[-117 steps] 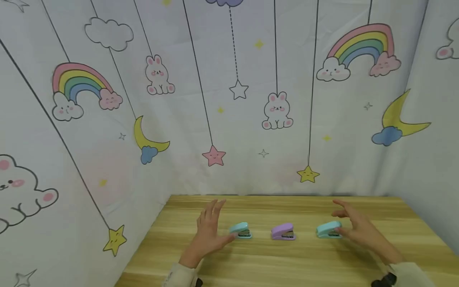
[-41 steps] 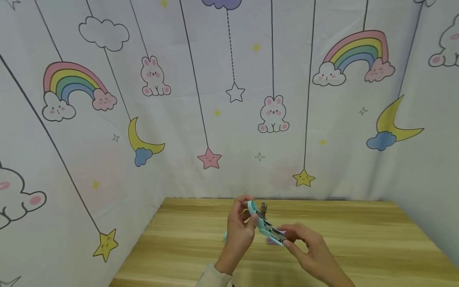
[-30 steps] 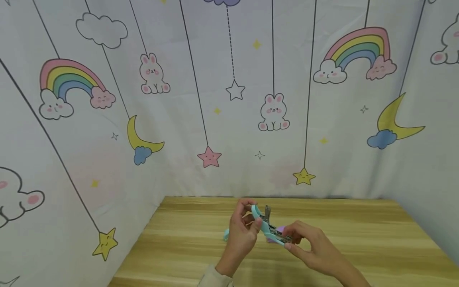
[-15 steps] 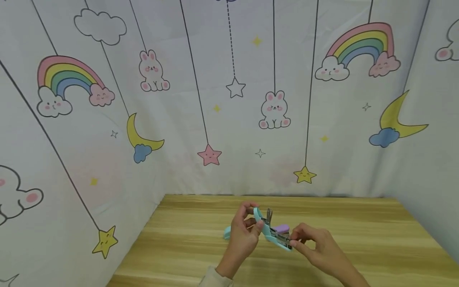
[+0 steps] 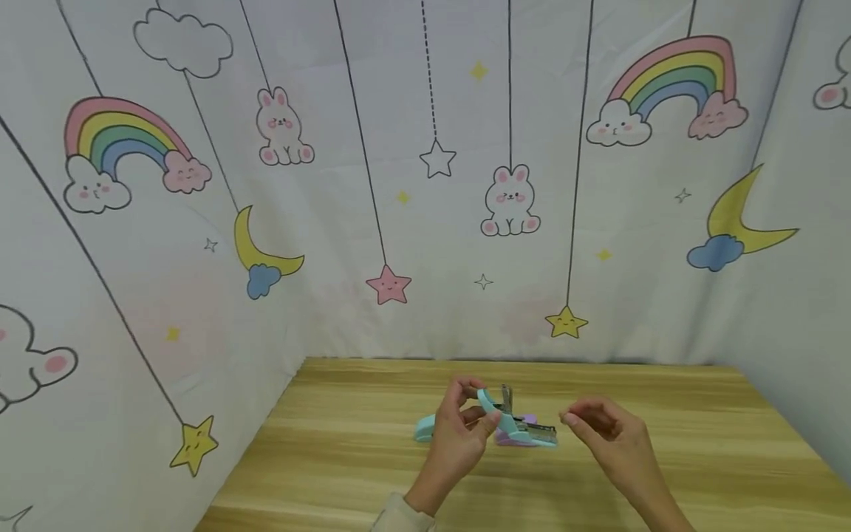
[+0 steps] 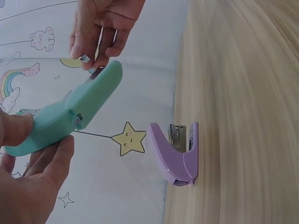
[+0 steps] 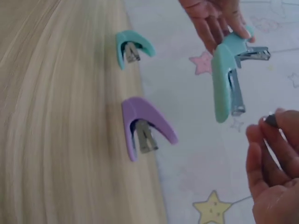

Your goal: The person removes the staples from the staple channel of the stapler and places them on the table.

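Note:
A light teal stapler (image 5: 512, 428) is held above the table, swung wide apart with its metal parts exposed. My left hand (image 5: 459, 436) grips its upper part between thumb and fingers. To the right of the stapler's tip, apart from it, my right hand (image 5: 621, 440) pinches a small grey metal piece (image 7: 271, 120), which looks like a short strip of staples. In the left wrist view a shiny end of that strip (image 6: 84, 58) sticks out at the fingertips.
On the wooden table (image 5: 332, 458) a purple stapler (image 6: 170, 156) stands behind the held one, partly hidden in the head view. A second teal stapler (image 5: 424, 429) stands to its left, partly behind the left hand. A patterned cloth (image 5: 452, 325) hangs behind the table.
The right-hand teal stapler was picked up from the table and opened wide. Over the last second the right hand went from its lower end off to the right, pinching the small strip.

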Demonstrator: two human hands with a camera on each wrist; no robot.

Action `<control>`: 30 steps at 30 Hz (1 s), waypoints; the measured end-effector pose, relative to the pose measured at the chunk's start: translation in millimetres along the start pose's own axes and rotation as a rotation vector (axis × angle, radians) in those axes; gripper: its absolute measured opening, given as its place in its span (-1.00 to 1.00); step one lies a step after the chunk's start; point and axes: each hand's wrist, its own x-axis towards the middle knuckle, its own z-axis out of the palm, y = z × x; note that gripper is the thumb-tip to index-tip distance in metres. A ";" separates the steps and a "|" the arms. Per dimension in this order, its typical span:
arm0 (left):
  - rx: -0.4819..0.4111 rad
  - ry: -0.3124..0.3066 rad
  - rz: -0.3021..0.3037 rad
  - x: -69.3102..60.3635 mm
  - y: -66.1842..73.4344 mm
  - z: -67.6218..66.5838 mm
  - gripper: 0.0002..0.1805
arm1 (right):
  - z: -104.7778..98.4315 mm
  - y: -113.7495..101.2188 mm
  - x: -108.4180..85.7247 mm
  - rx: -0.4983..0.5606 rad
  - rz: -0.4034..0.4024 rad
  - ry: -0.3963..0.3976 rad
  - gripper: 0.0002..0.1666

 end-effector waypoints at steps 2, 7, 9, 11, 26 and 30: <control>0.013 -0.014 0.005 1.6 -3.4 1.0 -0.56 | -3.3 3.3 -0.3 0.009 0.018 -0.021 -0.80; 0.071 -0.041 0.041 10.2 -14.4 5.3 -0.61 | -14.2 14.3 -0.4 -0.038 0.097 -0.033 -0.76; 0.100 -0.042 0.049 14.7 -18.6 8.4 -0.63 | -19.8 19.9 0.2 -0.083 0.134 -0.029 -0.74; 0.135 -0.041 0.044 18.9 -22.5 11.9 -0.65 | -25.6 26.6 0.5 -0.119 0.155 -0.036 -0.72; 0.346 -0.202 0.058 54.6 -47.4 50.1 -0.72 | -57.4 92.6 -1.7 -0.328 -0.038 -0.258 -0.59; 0.369 -0.252 0.077 61.3 -54.3 59.5 -0.70 | -59.8 99.6 -3.9 -0.350 -0.115 -0.246 -0.59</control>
